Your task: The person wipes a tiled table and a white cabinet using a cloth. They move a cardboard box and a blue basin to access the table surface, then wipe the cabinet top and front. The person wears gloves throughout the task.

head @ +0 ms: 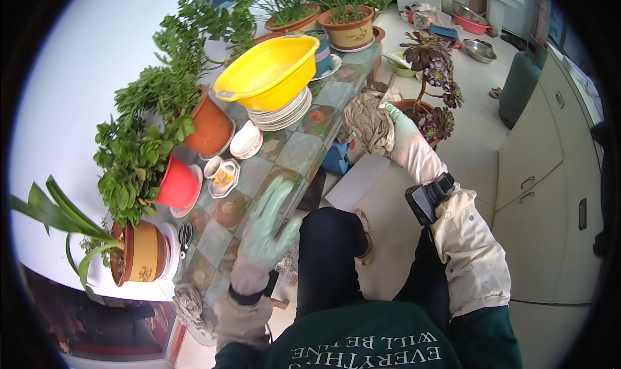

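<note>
My right hand [402, 131], in a pale green rubber glove, grips a crumpled grey-brown cloth [369, 121] past the right edge of the tile-patterned table [294, 151]. My gloved left hand [271, 223] is over the table's near part, palm down, fingers apart and nothing in it. Beyond it a small patterned cup [221, 173] rests on an octagonal saucer, close to a white floral bowl [246, 141]. Farther along, a yellow plastic basin [271, 70] sits on a stack of white plates [284, 112]. Black-handled scissors [185, 238] lie near the left edge.
Potted plants line the table's wall side, among them a red pot [175, 184] and a terracotta pot [209, 126]. Another rag [189, 308] lies at the near corner. A potted succulent [429, 112] stands beyond my right hand. White cabinets [533, 194] flank the right side.
</note>
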### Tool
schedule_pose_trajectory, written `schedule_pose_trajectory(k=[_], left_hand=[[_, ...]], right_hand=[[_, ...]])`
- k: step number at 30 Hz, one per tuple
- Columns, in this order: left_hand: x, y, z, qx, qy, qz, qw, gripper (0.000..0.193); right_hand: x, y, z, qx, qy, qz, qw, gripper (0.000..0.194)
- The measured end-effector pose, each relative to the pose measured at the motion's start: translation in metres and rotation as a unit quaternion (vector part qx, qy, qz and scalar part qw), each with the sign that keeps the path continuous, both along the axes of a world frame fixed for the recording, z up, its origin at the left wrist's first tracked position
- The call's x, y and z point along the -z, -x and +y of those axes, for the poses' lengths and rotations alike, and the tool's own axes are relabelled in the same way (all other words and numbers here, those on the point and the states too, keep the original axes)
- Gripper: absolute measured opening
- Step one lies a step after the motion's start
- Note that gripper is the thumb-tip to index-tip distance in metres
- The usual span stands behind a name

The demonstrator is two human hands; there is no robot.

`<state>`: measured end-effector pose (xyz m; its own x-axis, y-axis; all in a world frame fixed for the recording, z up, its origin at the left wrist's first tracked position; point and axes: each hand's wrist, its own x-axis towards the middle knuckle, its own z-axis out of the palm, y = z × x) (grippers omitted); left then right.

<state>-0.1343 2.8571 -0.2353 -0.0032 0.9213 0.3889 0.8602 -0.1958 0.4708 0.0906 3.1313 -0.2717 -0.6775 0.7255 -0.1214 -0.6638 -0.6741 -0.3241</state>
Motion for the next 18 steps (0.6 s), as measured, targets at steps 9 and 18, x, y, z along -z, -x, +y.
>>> schedule_pose_trajectory(k=[9,18], left_hand=[[0.051,-0.138,0.275,0.226,0.006,-0.012,0.974,0.123],[0.087,-0.190,0.361,0.379,-0.033,-0.232,0.895,0.078]], right_hand=[[0.054,-0.061,0.046,0.052,-0.022,-0.181,0.982,0.030],[0.070,-0.139,0.071,0.123,-0.018,-0.136,0.983,0.050]])
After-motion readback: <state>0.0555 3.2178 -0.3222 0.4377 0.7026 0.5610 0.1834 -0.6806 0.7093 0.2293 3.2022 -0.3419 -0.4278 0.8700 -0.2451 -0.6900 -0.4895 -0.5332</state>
